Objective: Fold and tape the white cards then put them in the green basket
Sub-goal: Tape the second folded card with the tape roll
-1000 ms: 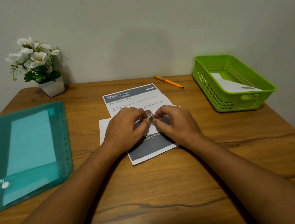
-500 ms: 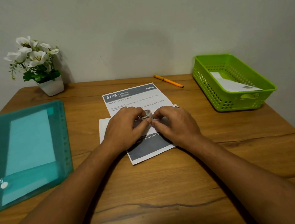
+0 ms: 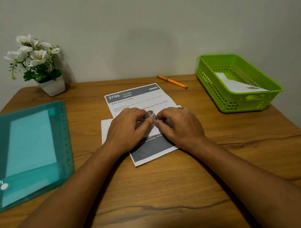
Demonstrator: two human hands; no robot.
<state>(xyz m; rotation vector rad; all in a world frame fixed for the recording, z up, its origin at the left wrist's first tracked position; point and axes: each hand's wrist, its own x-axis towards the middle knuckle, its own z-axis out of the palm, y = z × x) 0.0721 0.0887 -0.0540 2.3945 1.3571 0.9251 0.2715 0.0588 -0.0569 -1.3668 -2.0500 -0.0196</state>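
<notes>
Gripping a small tape roll (image 3: 150, 114) at frame centre: left hand (image 3: 127, 130) curls its fingers round it, right hand (image 3: 179, 125) pinches its near edge. Both hands rest over a folded white card (image 3: 106, 127), plain and blank, lying across a printed sheet (image 3: 138, 100) with grey header and footer bands. Second card (image 3: 237, 85), folded, leans inside the green basket (image 3: 212, 85), right of frame. Wooden table (image 3: 164, 188).

On the tabletop (image 3: 155, 189) the folder (image 3: 23, 152) lies left, the potted plant (image 3: 42, 70) behind it, the sheet (image 3: 138, 101) central. The pen (image 3: 172, 81) lies beyond the sheet; the basket (image 3: 216, 88) stands right, holding a card (image 3: 237, 84).
</notes>
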